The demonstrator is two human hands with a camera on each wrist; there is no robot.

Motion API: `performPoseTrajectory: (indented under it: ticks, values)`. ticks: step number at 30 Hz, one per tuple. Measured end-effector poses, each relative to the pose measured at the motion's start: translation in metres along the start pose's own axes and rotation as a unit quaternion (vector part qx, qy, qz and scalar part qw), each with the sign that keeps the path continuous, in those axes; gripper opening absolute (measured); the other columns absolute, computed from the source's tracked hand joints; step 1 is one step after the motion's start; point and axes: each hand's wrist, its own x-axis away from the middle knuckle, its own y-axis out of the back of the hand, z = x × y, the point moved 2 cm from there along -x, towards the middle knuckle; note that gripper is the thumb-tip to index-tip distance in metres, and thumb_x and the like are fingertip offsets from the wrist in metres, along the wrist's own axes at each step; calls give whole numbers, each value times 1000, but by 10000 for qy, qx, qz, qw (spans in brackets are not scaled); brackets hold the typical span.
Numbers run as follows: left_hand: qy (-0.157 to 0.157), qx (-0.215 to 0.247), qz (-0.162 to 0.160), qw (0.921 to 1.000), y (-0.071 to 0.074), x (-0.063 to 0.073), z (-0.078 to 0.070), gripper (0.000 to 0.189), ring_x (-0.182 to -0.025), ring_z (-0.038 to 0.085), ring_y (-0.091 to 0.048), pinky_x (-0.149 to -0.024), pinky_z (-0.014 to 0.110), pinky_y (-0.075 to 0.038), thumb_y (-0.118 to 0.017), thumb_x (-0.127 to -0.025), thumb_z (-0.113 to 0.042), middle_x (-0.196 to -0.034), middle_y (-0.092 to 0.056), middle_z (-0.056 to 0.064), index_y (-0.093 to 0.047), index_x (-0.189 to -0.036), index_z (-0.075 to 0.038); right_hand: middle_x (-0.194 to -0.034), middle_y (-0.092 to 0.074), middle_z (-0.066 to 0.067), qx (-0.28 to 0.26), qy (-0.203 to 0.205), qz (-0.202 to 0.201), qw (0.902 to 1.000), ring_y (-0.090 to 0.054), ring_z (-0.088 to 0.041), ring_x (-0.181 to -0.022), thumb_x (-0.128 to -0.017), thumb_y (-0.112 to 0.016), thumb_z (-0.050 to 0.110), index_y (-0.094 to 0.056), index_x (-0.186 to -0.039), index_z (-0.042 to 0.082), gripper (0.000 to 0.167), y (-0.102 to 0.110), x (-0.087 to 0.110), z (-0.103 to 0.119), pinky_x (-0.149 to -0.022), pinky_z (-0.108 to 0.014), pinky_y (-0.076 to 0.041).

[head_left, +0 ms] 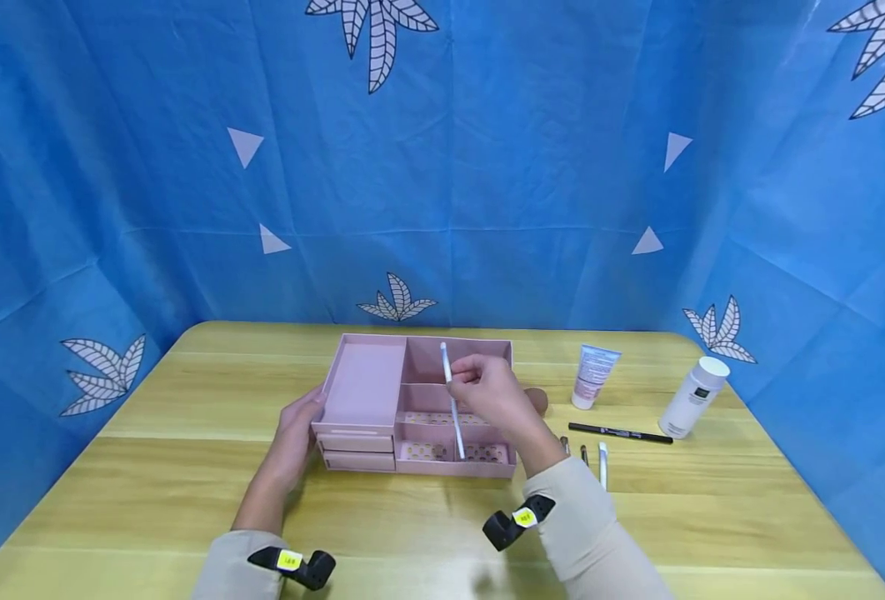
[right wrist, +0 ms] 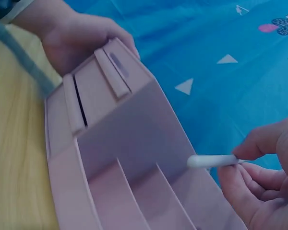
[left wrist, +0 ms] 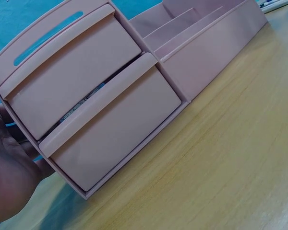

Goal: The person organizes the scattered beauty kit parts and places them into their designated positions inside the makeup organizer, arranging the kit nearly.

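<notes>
A pink desk organizer (head_left: pixel 453 470) stands on the table, with two drawers at its left front and divided compartments on its right. My left hand (head_left: pixel 292 433) rests along the organizer's left side, its fingers against the outer wall and partly hidden behind it in the left wrist view. Over the right compartments, my right hand (head_left: pixel 491 396) pinches a slim white pen-like stick (head_left: pixel 456 429) between thumb and fingers. The stick stands steeply tilted in the head view. Its rounded white end (right wrist: pixel 204 161) points toward the organizer in the right wrist view.
Right of the organizer stand a small tube (head_left: pixel 595 375) and a white bottle (head_left: pixel 693 398). Near them lie a black pencil (head_left: pixel 618 432), another white stick (head_left: pixel 603 465) and two dark-tipped slim items. A brown rounded thing (head_left: pixel 537 400) shows behind my right hand. A blue curtain (head_left: pixel 442 183) hangs behind.
</notes>
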Motion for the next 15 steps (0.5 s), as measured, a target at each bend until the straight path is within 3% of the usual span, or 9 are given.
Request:
performPoseTrajectory:
  ticks: [11, 15]
  values:
    - [17, -264, 44, 9996, 2, 1, 1, 53, -136, 33, -32, -115, 44, -24, -32, -101, -29, -147, -33, 23, -30, -143, 4, -86, -62, -11, -1184, -292, 162, 9924, -59, -14, -70, -82, -59, -3, -58, -110, -9, 28, -40, -27, 33, -68, -28, -58]
    - [4, -221, 36, 9997, 2, 1, 1, 52, -136, 32, -34, -114, 42, -26, -32, -101, -27, -147, -35, 23, -30, -143, 4, -88, -59, -10, -1348, -417, 171, 9898, -60, -16, -70, -82, -58, -3, -53, -115, -8, 33, -56, -38, 39, -68, -29, -58]
